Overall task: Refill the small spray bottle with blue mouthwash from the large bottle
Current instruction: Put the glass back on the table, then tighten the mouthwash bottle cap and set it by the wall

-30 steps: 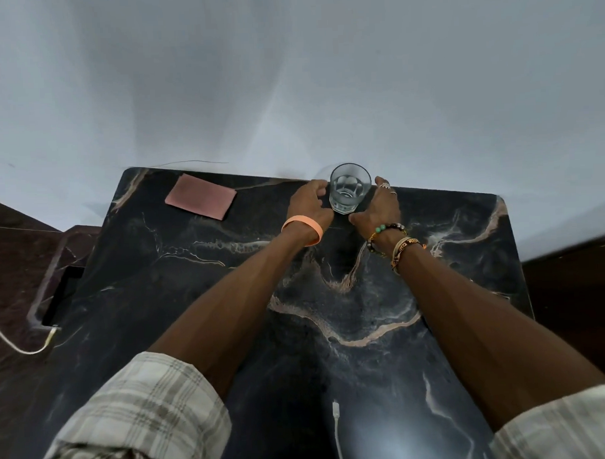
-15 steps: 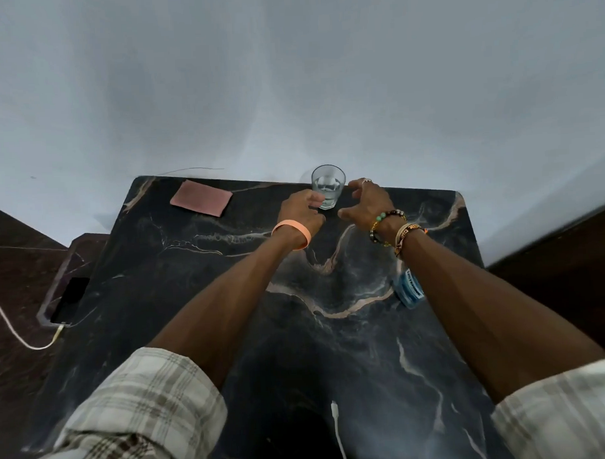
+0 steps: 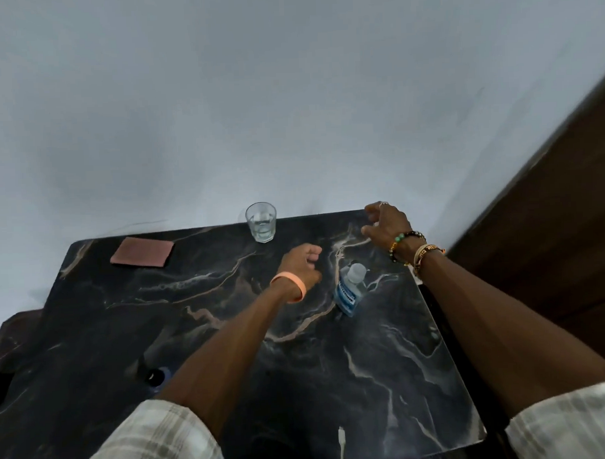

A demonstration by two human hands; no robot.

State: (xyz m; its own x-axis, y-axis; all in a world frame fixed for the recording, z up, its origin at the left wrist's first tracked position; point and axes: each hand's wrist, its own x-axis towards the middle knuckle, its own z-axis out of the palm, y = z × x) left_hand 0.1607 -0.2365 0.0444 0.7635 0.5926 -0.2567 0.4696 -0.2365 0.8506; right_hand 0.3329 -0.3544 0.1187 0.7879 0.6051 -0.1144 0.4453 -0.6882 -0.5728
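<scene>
Hovering over the table (image 3: 368, 381), both hands are holding nothing. The left hand (image 3: 302, 260) is hanging with loosely curled fingers just beside the large bottle (image 3: 350, 289), and the right hand (image 3: 385, 223) is spreading its curved fingers near the far right corner.

The bottle is standing between the two wrists, near the table's right edge, so a careless sweep of either forearm is likely to tip it or push it off. The glass (image 3: 260, 222) of clear liquid is sitting right at the far edge and is risking the same. Pouring from a wide neck into a small sprayer is also inviting a spill.

The bottle is looking like clear plastic filled with blue liquid, wearing a blue and white label and a pale cap that appears to be on. A dark round thing (image 3: 157, 377) is peeking out beside the left forearm; I cannot tell whether it is the spray bottle.
</scene>
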